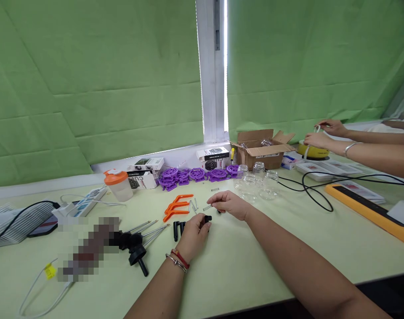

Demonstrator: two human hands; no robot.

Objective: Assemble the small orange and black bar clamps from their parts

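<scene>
Low in the middle of the view, my left hand (194, 233) is closed round a small black part (207, 218). My right hand (231, 204) is just beyond it to the right, fingers bent together at a coil spring (207, 208); whether it grips the spring is unclear. A small dark piece lies under its fingers. Another spring (215, 189) rests farther back. Left of my hands are orange handles (177, 207), thin metal pins (193, 206) and black tubes (176, 231). Black parts with metal shafts (137, 252) lie farther left.
Purple frames (197, 174), glass jars (249, 186) and an open cardboard box (260, 153) line the back. An orange-lidded cup (118, 184) and power strip (91, 201) stand left. Black cables (304, 188) cross the right side, where another person's hands (321, 139) hold a white strip.
</scene>
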